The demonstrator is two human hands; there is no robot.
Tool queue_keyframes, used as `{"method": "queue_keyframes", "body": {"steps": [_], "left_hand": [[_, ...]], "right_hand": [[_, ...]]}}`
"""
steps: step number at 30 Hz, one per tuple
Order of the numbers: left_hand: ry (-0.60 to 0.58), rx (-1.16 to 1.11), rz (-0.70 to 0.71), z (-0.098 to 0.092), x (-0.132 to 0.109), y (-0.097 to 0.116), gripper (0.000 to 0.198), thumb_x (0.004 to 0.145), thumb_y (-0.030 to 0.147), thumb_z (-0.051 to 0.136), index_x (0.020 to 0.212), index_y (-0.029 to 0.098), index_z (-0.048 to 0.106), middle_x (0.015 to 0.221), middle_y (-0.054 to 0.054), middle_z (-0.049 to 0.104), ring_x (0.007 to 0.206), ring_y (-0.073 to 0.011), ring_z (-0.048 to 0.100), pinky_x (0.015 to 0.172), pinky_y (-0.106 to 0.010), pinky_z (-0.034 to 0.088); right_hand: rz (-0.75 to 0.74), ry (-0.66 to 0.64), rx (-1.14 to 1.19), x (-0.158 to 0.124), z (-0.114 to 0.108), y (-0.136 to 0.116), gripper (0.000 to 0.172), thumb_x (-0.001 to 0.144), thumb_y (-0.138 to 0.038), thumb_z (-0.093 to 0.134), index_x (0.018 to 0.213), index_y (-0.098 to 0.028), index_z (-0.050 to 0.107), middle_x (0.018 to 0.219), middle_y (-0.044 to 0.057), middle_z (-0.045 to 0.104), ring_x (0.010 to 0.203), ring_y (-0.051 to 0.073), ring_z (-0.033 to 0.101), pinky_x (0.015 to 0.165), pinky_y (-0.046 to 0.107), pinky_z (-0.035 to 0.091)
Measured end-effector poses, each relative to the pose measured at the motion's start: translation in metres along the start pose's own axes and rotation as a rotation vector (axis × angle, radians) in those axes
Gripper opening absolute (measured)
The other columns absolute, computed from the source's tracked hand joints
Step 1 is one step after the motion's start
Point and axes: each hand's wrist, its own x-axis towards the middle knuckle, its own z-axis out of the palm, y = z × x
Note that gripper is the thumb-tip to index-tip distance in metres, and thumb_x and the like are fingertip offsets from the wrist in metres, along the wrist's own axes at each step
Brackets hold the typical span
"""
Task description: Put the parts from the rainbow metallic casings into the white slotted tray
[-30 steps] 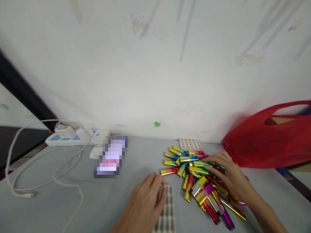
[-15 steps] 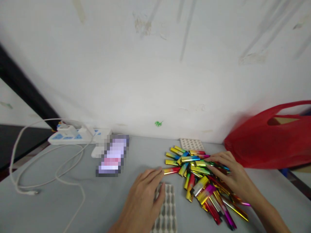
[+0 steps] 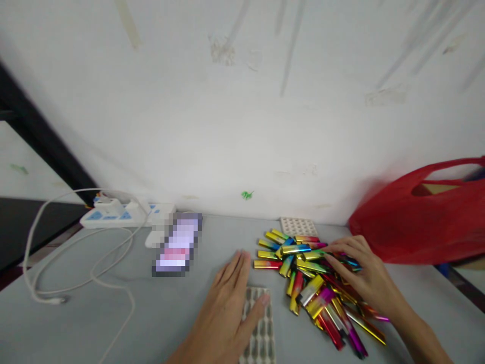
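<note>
A heap of shiny, many-coloured lighters (image 3: 310,280) lies on the grey table (image 3: 113,323). My right hand (image 3: 359,275) rests on top of the heap, fingers curled down onto a few lighters near its far side. My left hand (image 3: 231,303) lies flat and open on a pale tray with rows of small slots (image 3: 259,333), its fingertips reaching past the tray's far edge toward the heap. A second slotted tray (image 3: 299,226) sits by the wall behind the heap.
A red plastic bag (image 3: 420,222) stands at the right against the white wall. A phone with a blurred screen (image 3: 177,243) lies left of centre. A white power strip (image 3: 121,215) and looping white cable (image 3: 76,273) occupy the far left.
My left hand has stretched its fingers forward and flattened over the slotted tray. My right hand has stayed on the heap with only slight finger movement. The camera has shifted a little.
</note>
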Motion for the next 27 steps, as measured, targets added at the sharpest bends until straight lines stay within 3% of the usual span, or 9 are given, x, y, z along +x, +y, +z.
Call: {"method": "queue_keyframes", "body": {"steps": [5, 7, 16, 21, 24, 27], "left_hand": [[0.037, 0.022, -0.018, -0.003, 0.004, 0.001, 0.058, 0.115, 0.049, 0.049, 0.162, 0.017, 0.058, 0.176, -0.016, 0.042, 0.164, -0.0374, 0.042, 0.129, -0.064, 0.046], [0.022, 0.012, 0.016, -0.005, 0.004, 0.002, 0.056, 0.115, 0.050, 0.051, 0.159, 0.018, 0.062, 0.176, -0.015, 0.042, 0.164, -0.0378, 0.042, 0.128, -0.065, 0.047], [-0.060, -0.047, -0.001, -0.001, 0.003, 0.000, 0.067, 0.115, 0.054, 0.050, 0.169, 0.016, 0.047, 0.180, -0.018, 0.033, 0.168, -0.0390, 0.034, 0.131, -0.068, 0.041], [0.072, -0.151, -0.088, 0.001, 0.002, 0.000, 0.069, 0.114, 0.046, 0.052, 0.174, 0.017, 0.034, 0.175, -0.020, 0.046, 0.162, -0.0363, 0.046, 0.128, -0.063, 0.047], [0.181, -0.207, -0.133, -0.003, 0.007, -0.002, 0.048, 0.113, 0.040, 0.055, 0.157, 0.021, 0.053, 0.155, -0.018, 0.065, 0.147, -0.0358, 0.060, 0.122, -0.063, 0.051], [0.191, -0.266, -0.120, -0.012, 0.014, -0.004, 0.024, 0.108, 0.034, 0.063, 0.129, 0.024, 0.068, 0.128, -0.012, 0.073, 0.126, -0.0341, 0.068, 0.111, -0.058, 0.056]], "right_hand": [[-0.014, 0.026, -0.001, 0.000, -0.002, -0.001, 0.023, 0.108, -0.047, 0.066, 0.110, -0.031, 0.082, 0.111, 0.009, 0.076, 0.110, 0.033, 0.062, 0.097, 0.051, 0.052], [-0.016, 0.040, 0.000, 0.000, -0.002, -0.002, 0.023, 0.108, -0.047, 0.066, 0.106, -0.031, 0.082, 0.110, 0.009, 0.076, 0.109, 0.033, 0.063, 0.096, 0.051, 0.052], [-0.042, 0.079, 0.020, -0.001, -0.003, -0.001, 0.021, 0.107, -0.044, 0.068, 0.098, -0.030, 0.081, 0.102, 0.008, 0.076, 0.103, 0.033, 0.065, 0.088, 0.048, 0.054], [-0.062, 0.082, 0.031, -0.001, -0.003, -0.002, 0.019, 0.107, -0.041, 0.068, 0.098, -0.030, 0.080, 0.101, 0.008, 0.076, 0.101, 0.032, 0.065, 0.088, 0.048, 0.053], [-0.066, 0.089, 0.032, -0.001, -0.002, -0.003, 0.018, 0.107, -0.039, 0.069, 0.097, -0.030, 0.079, 0.100, 0.008, 0.076, 0.101, 0.032, 0.064, 0.088, 0.048, 0.053], [-0.072, 0.086, 0.037, -0.001, -0.002, -0.004, 0.016, 0.107, -0.037, 0.069, 0.097, -0.030, 0.079, 0.100, 0.008, 0.075, 0.101, 0.032, 0.063, 0.088, 0.048, 0.053]]}}
